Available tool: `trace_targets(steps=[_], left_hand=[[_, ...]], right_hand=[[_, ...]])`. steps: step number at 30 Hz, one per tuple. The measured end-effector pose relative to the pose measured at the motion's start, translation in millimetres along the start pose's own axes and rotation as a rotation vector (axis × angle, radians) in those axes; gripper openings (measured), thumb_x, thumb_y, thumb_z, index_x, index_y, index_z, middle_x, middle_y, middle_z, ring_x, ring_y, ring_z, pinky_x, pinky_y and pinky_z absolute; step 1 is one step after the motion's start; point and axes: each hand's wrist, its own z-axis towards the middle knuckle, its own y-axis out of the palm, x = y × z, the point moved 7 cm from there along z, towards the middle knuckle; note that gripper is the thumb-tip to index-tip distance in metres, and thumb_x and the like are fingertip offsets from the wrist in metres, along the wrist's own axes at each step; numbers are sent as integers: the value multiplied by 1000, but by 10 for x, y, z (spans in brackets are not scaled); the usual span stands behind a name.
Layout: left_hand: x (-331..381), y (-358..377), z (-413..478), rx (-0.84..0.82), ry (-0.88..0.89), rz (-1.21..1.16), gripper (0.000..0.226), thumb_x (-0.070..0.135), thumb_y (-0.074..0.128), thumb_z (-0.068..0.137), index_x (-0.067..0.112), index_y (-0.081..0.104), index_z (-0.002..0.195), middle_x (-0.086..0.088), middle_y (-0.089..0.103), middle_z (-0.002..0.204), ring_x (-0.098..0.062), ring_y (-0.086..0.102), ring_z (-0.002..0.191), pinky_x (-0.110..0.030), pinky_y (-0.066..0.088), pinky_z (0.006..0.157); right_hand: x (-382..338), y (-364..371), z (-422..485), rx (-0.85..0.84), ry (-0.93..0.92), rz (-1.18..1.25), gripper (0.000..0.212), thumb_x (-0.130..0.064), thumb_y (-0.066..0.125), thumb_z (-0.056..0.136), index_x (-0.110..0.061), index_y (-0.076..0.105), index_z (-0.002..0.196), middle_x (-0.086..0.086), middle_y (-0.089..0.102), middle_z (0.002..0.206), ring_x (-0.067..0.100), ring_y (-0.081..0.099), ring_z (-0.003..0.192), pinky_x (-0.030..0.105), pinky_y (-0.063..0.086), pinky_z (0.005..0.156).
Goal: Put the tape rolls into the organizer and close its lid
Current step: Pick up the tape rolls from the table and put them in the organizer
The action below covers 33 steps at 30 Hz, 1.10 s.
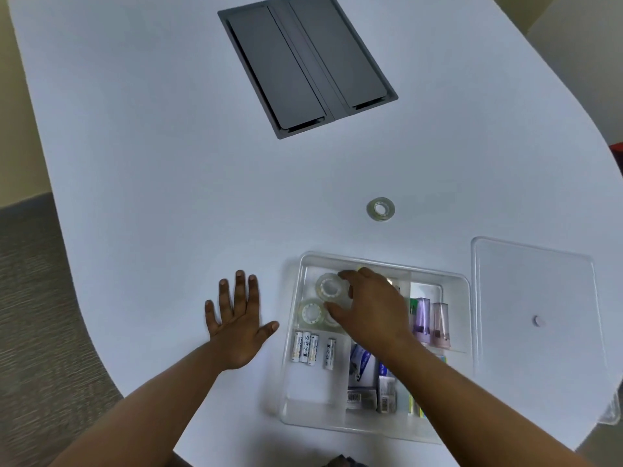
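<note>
Right hand (369, 310) fingers curl loosely around a tape roll (330, 287) in the organizer (467, 284); left hand (237, 326) lies flat, fingers spread.

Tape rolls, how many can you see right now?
3. One tape roll lies on the table beyond the organizer. Two are in its far-left compartment, one at the right hand, one nearer. The hand may hide more.
</note>
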Motion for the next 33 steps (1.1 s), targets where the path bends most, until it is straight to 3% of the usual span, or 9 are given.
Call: trace_targets(steps=[7, 11, 16, 19, 23, 27, 33], left_hand=[[2, -3, -5, -12, -6, 8, 87, 60, 28, 92, 26, -43, 129, 6, -54, 136, -24, -50, 123, -54, -18, 109], [-8, 4, 7, -15, -10, 11, 87, 60, 28, 92, 26, -43, 130, 6, -54, 136, -24, -49, 124, -54, -18, 109], [-16, 14, 12, -25, -16, 18, 87, 61, 26, 91, 26, -42, 131, 5, -53, 137, -24, -49, 125, -54, -17, 110], [-14, 14, 8, -26, -16, 13, 87, 61, 27, 91, 25, -41, 132, 5, -52, 138, -24, -49, 125, -54, -17, 110], [-14, 19, 9, -27, -27, 25, 87, 61, 26, 91, 24, -41, 133, 4, -52, 138, -25, -49, 125, -53, -17, 110], [-14, 23, 21, -29, -30, 34, 88, 62, 25, 91, 24, -42, 131, 4, -54, 137, -24, -51, 122, -53, -17, 110], [-16, 29, 23, -27, -27, 36, 88, 62, 26, 91, 25, -42, 132, 4, -54, 137, -23, -52, 122, -54, -17, 110]], right_hand=[[-75, 215, 51, 36, -19, -215, 45, -58, 66, 71, -20, 66, 96, 2, 64, 92, 27, 60, 87, 33, 43, 66], [-109, 83, 74, 15, 6, -109, 49, -61, 58, 79, -24, 63, 111, -2, 64, 105, 23, 60, 97, 33, 45, 74], [46, -433, 354, 224, 38, 72, 32, -48, 58, 86, -27, 64, 110, -8, 64, 91, 16, 60, 85, 29, 47, 69], [296, -627, 727, 307, 82, 58, 29, -39, 61, 85, -24, 65, 109, -4, 65, 97, 21, 61, 90, 29, 44, 70], [680, -623, 1182, 238, 162, 0, 39, -28, 63, 81, -18, 60, 118, 7, 60, 115, 31, 58, 104, 34, 45, 73], [788, -462, 1394, 66, 104, -205, 55, -29, 63, 82, -20, 46, 134, 4, 50, 136, 32, 48, 120, 41, 46, 87], [783, -472, 1448, 121, 85, -227, 49, -27, 64, 81, -19, 53, 127, 8, 60, 120, 32, 54, 109, 39, 45, 82]])
